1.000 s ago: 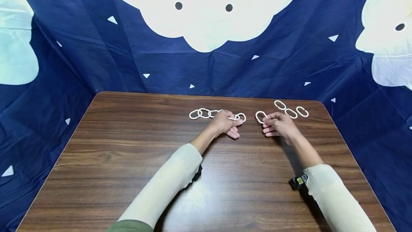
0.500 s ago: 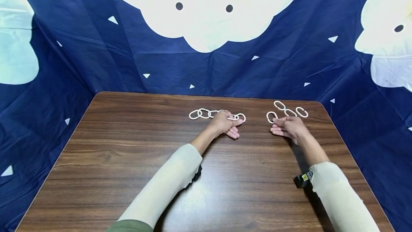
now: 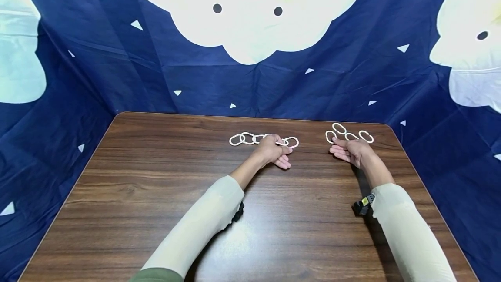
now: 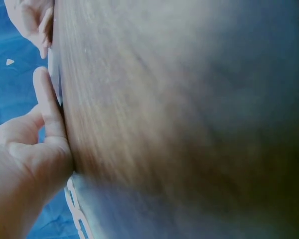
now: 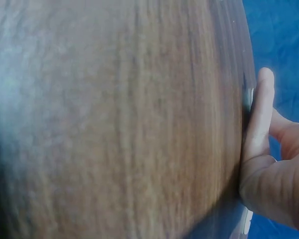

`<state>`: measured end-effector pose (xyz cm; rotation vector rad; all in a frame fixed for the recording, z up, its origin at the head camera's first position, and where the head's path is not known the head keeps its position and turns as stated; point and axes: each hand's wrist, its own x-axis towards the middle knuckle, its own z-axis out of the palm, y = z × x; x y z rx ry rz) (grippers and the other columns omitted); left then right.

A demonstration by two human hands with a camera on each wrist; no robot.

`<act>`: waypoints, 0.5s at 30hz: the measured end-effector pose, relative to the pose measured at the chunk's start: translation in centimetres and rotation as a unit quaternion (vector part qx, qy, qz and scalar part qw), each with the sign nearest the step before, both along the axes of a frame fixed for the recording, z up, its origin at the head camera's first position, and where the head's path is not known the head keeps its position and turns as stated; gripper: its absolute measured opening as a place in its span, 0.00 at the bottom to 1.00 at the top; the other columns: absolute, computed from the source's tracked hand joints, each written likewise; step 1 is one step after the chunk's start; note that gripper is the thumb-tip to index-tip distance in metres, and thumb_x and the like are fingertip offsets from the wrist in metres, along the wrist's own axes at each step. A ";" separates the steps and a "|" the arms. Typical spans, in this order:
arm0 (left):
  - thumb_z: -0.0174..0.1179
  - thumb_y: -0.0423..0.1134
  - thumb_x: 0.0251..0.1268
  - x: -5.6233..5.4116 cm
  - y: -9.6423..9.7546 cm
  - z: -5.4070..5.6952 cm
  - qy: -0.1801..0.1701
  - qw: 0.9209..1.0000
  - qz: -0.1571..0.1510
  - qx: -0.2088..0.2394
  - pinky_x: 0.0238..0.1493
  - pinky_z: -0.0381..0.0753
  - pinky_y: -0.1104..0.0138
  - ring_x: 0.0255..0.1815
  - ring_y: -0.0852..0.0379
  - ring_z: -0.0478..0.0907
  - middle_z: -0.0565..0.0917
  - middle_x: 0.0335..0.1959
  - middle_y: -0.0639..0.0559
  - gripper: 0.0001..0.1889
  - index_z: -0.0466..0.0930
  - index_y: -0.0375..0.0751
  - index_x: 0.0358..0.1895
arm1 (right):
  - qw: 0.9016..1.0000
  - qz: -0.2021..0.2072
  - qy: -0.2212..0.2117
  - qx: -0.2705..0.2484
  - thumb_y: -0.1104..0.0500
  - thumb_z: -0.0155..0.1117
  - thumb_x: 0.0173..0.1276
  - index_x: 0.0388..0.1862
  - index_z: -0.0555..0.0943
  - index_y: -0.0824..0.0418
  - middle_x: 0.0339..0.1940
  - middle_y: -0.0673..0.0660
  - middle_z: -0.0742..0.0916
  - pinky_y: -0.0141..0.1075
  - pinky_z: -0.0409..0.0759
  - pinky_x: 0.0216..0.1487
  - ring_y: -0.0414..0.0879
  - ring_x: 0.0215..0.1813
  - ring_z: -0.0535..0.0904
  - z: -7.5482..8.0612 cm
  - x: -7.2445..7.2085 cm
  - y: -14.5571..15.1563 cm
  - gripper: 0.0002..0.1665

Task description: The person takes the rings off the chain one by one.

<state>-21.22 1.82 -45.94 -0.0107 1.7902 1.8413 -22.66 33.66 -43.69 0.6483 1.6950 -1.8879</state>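
Observation:
A chain of several white oval links [image 3: 236, 139] lies along the far part of the wooden table. My left hand [image 3: 269, 148] reaches over its right half, hiding some links. Its thumb and forefinger hold the chain near the end link [image 3: 293, 139]. To the right, my right hand [image 3: 354, 149] pinches the edge of a loose white link [image 3: 328, 137], its other fingers held out to the left. In the left wrist view, part of the chain [image 4: 75, 214] shows below the left hand [image 4: 40, 149]. The right wrist view shows the right hand [image 5: 271, 154] low at the table surface.
Three more loose links lie around the right hand's link: one behind it [image 3: 339, 128], one partly covered by the hand [image 3: 350, 135], one farther right [image 3: 366, 136]. A blue cloth with cloud prints [image 3: 258, 82] stands beyond the table's far edge.
My right hand has moved right with its link, away from the chain, then farther back toward the loose links. My left hand stays over the chain, its thumb shifted slightly.

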 end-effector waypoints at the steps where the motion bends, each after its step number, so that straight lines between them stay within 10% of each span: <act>1: 0.67 0.26 0.80 0.1 0.0 0.0 0.004 1.000 0.000 -0.001 0.28 0.94 0.62 0.18 0.53 0.90 0.89 0.28 0.33 0.11 0.72 0.35 0.49 | 1.000 -0.001 -0.003 0.001 0.57 0.61 0.91 0.32 0.90 0.56 0.26 0.54 0.95 0.30 0.93 0.40 0.39 0.31 0.95 0.0 -0.1 0.0 0.21; 15: 0.65 0.26 0.80 1.4 -0.2 1.4 0.080 0.994 -0.034 -0.071 0.28 0.95 0.60 0.18 0.52 0.89 0.83 0.26 0.41 0.21 0.70 0.30 0.68 | 1.000 -0.004 -0.001 -0.001 0.59 0.63 0.89 0.32 0.90 0.56 0.26 0.54 0.95 0.30 0.94 0.40 0.40 0.31 0.95 0.0 -0.1 0.0 0.20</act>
